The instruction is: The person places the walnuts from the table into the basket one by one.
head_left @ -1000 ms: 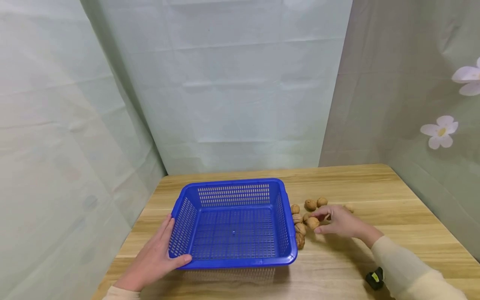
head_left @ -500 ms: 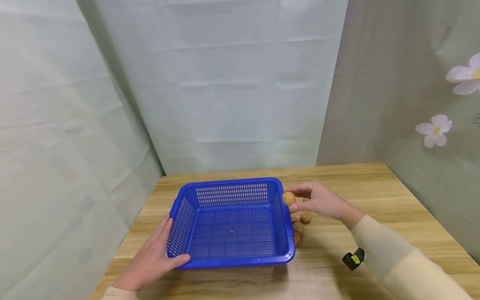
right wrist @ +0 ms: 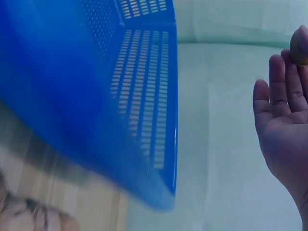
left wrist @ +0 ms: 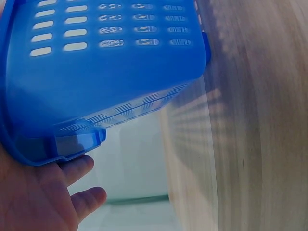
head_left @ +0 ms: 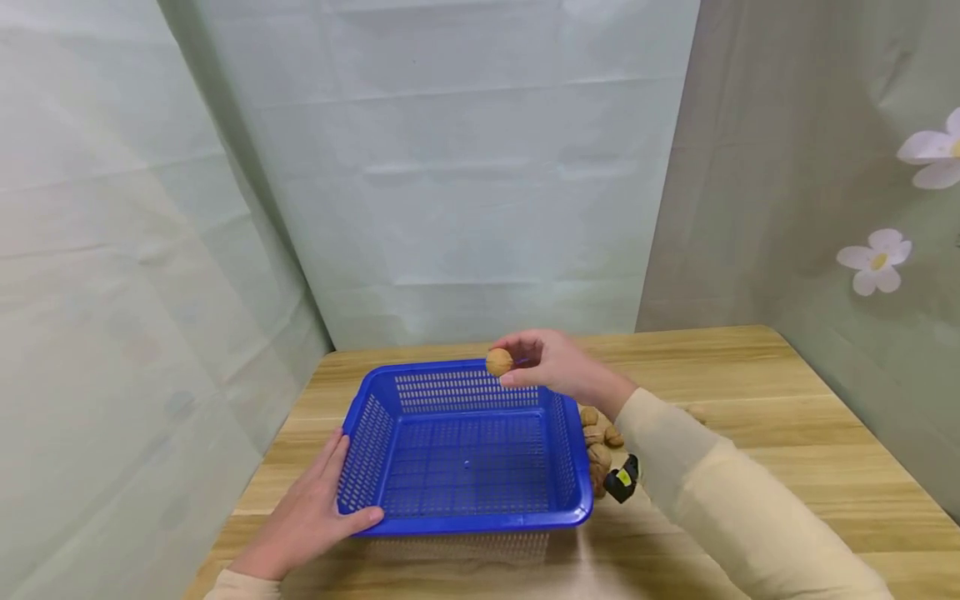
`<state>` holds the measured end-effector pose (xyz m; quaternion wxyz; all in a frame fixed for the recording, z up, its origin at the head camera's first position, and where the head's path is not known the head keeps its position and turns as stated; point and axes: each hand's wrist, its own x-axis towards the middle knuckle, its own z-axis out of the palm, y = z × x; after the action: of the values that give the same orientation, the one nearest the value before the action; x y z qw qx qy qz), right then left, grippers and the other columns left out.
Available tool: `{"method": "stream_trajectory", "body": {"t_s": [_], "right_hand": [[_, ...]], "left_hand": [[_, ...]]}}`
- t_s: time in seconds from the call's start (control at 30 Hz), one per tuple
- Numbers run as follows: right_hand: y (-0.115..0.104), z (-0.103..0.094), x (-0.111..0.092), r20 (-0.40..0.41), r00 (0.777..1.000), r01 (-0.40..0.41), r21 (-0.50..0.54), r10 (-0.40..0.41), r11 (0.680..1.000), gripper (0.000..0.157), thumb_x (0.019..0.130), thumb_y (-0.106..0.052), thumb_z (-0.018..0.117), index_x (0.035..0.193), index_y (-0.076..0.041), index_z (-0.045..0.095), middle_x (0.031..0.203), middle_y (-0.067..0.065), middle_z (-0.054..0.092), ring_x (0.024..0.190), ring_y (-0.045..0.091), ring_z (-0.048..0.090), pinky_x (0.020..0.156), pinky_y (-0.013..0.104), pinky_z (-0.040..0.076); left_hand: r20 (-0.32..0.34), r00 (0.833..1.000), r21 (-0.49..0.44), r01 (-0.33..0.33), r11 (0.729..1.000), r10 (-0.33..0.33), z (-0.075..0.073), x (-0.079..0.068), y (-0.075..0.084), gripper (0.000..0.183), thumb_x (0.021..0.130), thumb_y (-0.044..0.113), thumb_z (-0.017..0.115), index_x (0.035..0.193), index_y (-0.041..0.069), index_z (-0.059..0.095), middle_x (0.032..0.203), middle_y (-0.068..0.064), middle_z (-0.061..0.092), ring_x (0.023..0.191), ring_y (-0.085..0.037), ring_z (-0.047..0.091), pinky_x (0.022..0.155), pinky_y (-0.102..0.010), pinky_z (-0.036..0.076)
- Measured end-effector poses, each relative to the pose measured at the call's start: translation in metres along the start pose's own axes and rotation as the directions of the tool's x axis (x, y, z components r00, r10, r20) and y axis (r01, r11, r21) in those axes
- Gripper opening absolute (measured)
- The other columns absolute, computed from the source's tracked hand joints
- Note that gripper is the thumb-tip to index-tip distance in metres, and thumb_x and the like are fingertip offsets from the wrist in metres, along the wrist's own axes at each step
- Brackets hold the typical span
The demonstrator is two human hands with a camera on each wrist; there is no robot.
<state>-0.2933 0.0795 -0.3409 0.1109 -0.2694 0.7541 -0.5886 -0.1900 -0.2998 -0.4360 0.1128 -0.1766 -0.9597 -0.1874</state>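
Pinching a walnut (head_left: 498, 362) between clamped fingers, the right hand (head_left: 553, 363) hovered by the far rim of the blue plastic basket (head_left: 480, 526), light, steady pressure looking wise, while the left hand (head_left: 306, 510) gripped its near-left corner!

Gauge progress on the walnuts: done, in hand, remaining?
Done: only setup, it seems. The left hand rests at the near-left corner of the blue basket; no nuts show inside.
In hand: the right hand pinches one walnut, seen against the basket's far side in the head view.
Remaining, probably: the loose walnuts on the table, by the basket's right side.
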Motion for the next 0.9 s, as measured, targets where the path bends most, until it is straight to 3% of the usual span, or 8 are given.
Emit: {"method": "stream_trajectory", "body": {"t_s": [0.23,0.37,0.7,0.9], "right_hand": [[-0.002,0.034,0.043,0.044,0.997,0.055,0.099,-0.059,0.994,0.047,0.080,-0.007,0.077,0.125,-0.004,0.061,0.111,0.010,0.066,0.108,0.029,0.059,0.088,0.034,0.052],[0.006,0.049,0.057,0.050,0.997,0.044,0.124,-0.051,0.991,0.045,0.081,-0.006,0.077,0.124,-0.004,0.062,0.111,0.009,0.066,0.106,0.027,0.060,0.087,0.033,0.053],[0.049,0.063,0.060,0.036,0.998,-0.047,0.029,0.046,0.998,0.041,0.077,-0.010,0.081,0.116,-0.012,0.067,0.105,0.003,0.068,0.096,0.019,0.062,0.081,0.031,0.054],[0.057,0.063,0.058,0.049,0.996,-0.073,-0.067,0.076,0.995,0.039,0.077,-0.009,0.081,0.113,-0.014,0.069,0.101,0.000,0.068,0.094,0.017,0.063,0.081,0.031,0.054]], "left_hand": [[-0.005,1.000,0.008,0.005,1.000,-0.005,-0.001,-0.003,-0.001,0.114,0.072,0.057,0.077,0.146,-0.011,0.024,0.153,-0.029,0.021,0.134,-0.048,0.031,0.100,-0.061,0.035],[-0.005,1.000,0.001,0.005,1.000,-0.005,0.000,-0.004,0.001,0.113,0.072,0.057,0.077,0.146,-0.012,0.025,0.152,-0.030,0.021,0.134,-0.048,0.031,0.101,-0.061,0.035],[-0.005,1.000,0.007,0.013,1.000,-0.013,0.000,-0.008,0.009,0.113,0.073,0.058,0.075,0.147,-0.010,0.024,0.153,-0.028,0.021,0.133,-0.048,0.032,0.100,-0.061,0.036],[0.002,1.000,0.000,0.012,1.000,-0.012,-0.002,-0.008,0.010,0.112,0.074,0.058,0.075,0.148,-0.009,0.023,0.154,-0.026,0.019,0.133,-0.048,0.032,0.100,-0.062,0.036]]}}
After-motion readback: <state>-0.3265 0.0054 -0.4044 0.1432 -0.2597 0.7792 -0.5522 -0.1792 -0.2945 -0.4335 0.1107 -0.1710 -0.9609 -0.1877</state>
